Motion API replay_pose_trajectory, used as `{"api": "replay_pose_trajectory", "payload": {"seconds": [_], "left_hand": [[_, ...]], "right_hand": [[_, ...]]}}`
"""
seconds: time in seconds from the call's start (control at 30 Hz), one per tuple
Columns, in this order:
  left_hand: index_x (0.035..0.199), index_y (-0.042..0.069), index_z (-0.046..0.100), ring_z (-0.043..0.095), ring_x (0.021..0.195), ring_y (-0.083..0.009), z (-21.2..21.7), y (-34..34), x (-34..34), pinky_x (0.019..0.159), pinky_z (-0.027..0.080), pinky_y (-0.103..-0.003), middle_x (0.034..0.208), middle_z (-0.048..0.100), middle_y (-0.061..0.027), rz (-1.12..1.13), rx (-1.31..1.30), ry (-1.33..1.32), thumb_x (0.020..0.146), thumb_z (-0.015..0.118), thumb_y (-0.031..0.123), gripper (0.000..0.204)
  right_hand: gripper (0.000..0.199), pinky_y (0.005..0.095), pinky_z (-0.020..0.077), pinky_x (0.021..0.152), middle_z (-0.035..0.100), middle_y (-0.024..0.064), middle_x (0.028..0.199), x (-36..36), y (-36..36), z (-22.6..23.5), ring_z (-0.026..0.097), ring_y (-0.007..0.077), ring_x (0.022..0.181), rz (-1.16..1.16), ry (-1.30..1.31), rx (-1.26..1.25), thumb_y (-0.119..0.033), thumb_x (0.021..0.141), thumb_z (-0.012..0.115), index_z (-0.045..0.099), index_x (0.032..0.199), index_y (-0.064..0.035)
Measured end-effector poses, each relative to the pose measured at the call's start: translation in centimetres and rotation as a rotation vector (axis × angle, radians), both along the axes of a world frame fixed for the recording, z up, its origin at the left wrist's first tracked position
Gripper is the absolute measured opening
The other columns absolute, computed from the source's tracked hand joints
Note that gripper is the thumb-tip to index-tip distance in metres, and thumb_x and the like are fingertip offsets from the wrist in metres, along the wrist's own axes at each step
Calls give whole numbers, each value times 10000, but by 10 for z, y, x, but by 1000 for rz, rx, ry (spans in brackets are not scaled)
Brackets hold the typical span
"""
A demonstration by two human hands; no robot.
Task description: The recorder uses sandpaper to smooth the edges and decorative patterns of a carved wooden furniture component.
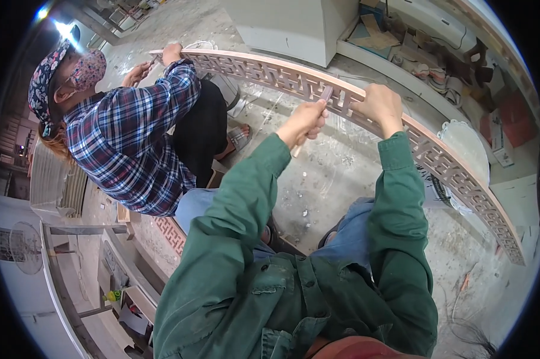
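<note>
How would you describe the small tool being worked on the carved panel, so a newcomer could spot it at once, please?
Find the long fretwork panel across the floor. Near its middle, the left hand in a green sleeve grips a short tool, its tip poked into the lattice. It is dark and slim, unlike the pale wood around it.

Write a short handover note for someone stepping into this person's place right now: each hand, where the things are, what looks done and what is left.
Left hand: gripping a small tool, tip against the carved lattice panel.
Right hand: holding the panel's top rail, steadying it.
The panel stands on edge across the dusty floor; a co-worker's hands work its far end.
Done: cannot tell how much has been worked.
Left: likely the panel to the right, hands free of it.
</note>
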State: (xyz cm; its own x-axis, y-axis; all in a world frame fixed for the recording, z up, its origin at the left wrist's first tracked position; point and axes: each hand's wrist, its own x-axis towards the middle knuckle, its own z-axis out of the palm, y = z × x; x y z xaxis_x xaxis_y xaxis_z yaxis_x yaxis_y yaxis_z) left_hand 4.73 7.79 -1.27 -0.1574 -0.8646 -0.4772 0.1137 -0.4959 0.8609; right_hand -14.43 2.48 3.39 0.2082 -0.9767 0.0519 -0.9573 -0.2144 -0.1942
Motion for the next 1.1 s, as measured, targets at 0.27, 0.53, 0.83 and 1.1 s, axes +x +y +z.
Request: {"api": "replay_pose_trajectory", "payload": {"seconds": [0.27, 0.53, 0.83, 1.1], "left_hand": [[756, 90, 521, 350, 368, -115, -16, -18, 10, 342, 269, -293, 522, 406, 4, 143, -168, -186, 979, 434, 381, 377], [782, 125, 513, 326, 373, -65, -49, 100, 6, 339, 216, -240, 512, 385, 53, -116, 23, -42, 990, 434, 423, 372], [801, 49, 533, 534, 532, -231, -11, 59, 57, 527, 433, -373, 608, 529, -76, 319, -744, -589, 1006, 398, 355, 392], [899, 37, 607, 599, 850, -356, 11, -52, 51, 821, 424, -474, 882, 637, -159, 134, -1131, -1212, 956, 472, 238, 249]], "right_hand": [[415, 401, 517, 727, 693, 169, 835, 9, 6, 2, 668, 329, 813, 20, -28, 15, -433, 643, 740, 729, 811, -54], [408, 412, 519, 758, 699, 146, 868, 4, 3, 1, 669, 321, 849, 24, -11, 43, -433, 648, 766, 724, 867, -91], [530, 423, 416, 825, 657, 118, 944, -18, 11, 5, 618, 294, 945, 144, -72, -111, -519, 708, 731, 642, 989, -78], [493, 445, 410, 929, 604, 189, 1131, -44, 141, 11, 559, 360, 1084, 93, -531, -391, -257, 834, 682, 538, 1258, -51]]}}
